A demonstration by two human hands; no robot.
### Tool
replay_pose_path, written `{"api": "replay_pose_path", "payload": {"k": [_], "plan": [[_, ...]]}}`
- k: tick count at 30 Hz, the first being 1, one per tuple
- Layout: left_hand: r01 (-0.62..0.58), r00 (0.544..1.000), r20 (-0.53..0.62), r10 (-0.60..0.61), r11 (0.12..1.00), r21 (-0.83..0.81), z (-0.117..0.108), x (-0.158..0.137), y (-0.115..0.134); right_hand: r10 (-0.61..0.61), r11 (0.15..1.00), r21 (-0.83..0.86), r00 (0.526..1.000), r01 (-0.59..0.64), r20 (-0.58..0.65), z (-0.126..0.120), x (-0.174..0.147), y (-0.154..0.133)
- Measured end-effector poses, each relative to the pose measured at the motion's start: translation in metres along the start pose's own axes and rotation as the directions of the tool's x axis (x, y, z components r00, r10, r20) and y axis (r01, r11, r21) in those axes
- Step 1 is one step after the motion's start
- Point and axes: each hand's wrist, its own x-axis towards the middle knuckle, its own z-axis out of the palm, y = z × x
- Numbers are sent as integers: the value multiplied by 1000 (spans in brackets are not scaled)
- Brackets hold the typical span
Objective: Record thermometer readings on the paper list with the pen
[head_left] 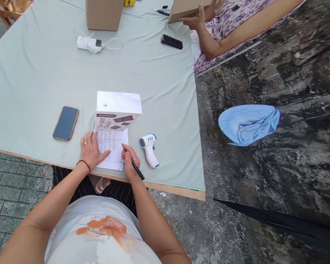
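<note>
My left hand (90,149) lies flat with fingers spread on the left side of a printed sheet of paper (112,141). Over the sheet's right edge, my right hand (131,161) grips a black pen (137,170), its upper end slanting back toward my wrist. Behind the sheet stands a white box (118,102) with "Super Meal" on its front, hiding the top of the paper. A white and blue infrared thermometer (149,149) rests just right of my right hand. To the left of my left hand is a smartphone (66,123), its screen dark.
Farther back are a white power bank (88,43) with a cable, a black case (172,41) and a cardboard box (103,14). Another person's hand (195,20) holds a brown box (185,9) at the far right. A blue hat (249,123) lies beyond the table's right edge.
</note>
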Motion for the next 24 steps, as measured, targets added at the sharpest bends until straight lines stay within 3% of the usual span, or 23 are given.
{"api": "replay_pose_path", "payload": {"k": [4,11,16,24], "plan": [[12,1000,9,-12,1000,0,0,-2,1,47,997,58,999,-45,-19,8,5,-1],[15,1000,26,-15,1000,-17,1,-3,1,114,994,13,989,-113,-94,23,5,3],[20,999,26,-19,1000,-18,1,-3,2,56,998,-16,989,-58,-136,26,3,7],[24,999,34,-24,1000,-17,-1,-3,4,15,998,-63,996,-21,-86,24,4,8]]}}
